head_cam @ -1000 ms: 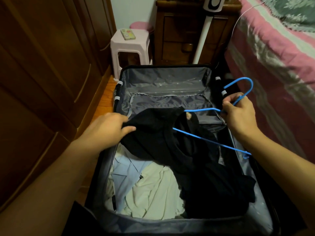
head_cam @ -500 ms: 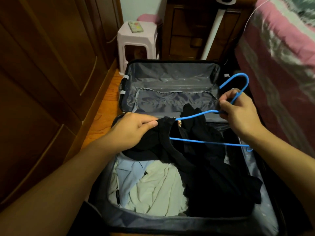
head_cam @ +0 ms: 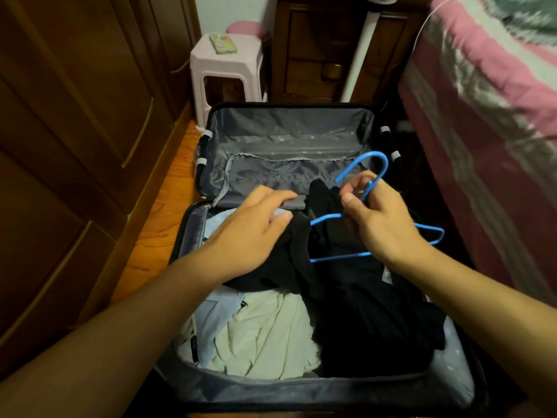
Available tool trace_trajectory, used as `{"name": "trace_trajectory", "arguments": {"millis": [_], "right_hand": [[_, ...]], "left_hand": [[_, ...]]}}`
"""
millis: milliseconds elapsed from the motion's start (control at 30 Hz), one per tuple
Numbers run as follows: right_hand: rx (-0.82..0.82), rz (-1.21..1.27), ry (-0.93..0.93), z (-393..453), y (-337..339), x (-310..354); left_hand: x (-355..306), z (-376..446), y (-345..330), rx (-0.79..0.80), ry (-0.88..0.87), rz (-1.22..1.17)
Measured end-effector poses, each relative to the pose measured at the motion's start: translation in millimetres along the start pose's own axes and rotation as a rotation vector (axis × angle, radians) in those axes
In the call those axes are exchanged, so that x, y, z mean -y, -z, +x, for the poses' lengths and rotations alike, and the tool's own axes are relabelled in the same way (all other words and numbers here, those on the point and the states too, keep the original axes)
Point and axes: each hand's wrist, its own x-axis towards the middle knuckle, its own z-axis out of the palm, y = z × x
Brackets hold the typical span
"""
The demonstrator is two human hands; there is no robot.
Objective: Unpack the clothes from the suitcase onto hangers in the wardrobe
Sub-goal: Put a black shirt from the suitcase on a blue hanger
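At the middle of the frame, above the open suitcase (head_cam: 301,390), the right hand (head_cam: 382,224) pinches the neck of the blue hanger (head_cam: 373,179) between thumb and fingers, with the hook pointing to the upper right. The left hand (head_cam: 256,227) lies just beside it on the left; its fingers are half curled over the black garment (head_cam: 355,297), but I cannot tell if they really grip the cloth.

The hanger's long axis runs almost left to right across the frame. Its left shoulder is already inside the black garment, and its right end stands free at the right, near the bed (head_cam: 488,122). I judge that the left hand is the nearer one for pulling the cloth over that free end.

Below, at the lower middle, a cream shirt (head_cam: 265,336) and a light blue shirt (head_cam: 217,312) wait in the suitcase. The wardrobe (head_cam: 75,131) fills the left side, doors closed. No brand or writing can be read anywhere.
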Motion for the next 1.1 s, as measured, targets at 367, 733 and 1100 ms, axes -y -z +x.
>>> {"name": "trace_trajectory", "arguments": {"millis": [367, 733, 1100], "right_hand": [[0.343, -0.003, -0.05, -6.1, -26.2, 8.1], [0.856, -0.443, -0.021, -5.9, -21.4, -50.2], [0.155, -0.908, -0.14, 43.6, 69.2, -76.0]], "left_hand": [[6.7, -10.1, 1.4, 0.0, -0.153, 0.093], [13.8, -17.5, 6.8, 0.319, -0.249, 0.082], [6.1, -10.1, 37.1, -0.165, -0.244, 0.16]]}}
